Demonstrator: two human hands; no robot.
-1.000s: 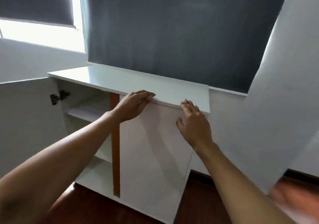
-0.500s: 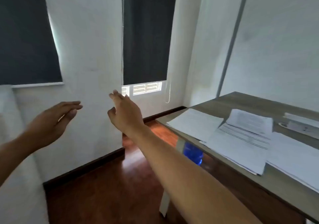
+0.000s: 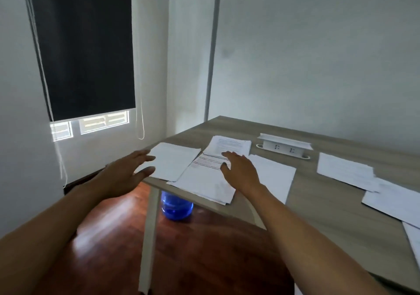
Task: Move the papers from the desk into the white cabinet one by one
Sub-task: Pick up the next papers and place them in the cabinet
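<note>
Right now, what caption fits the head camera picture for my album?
Two open hands, left hand and right hand, reach over papers on the desk.

A grey-brown wooden desk carries scattered white papers and a white socket box.

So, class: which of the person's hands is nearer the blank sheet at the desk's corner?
Left. The left hand overlaps the blank sheet at its near-left edge; the right hand is over the neighbouring printed stack.
</note>
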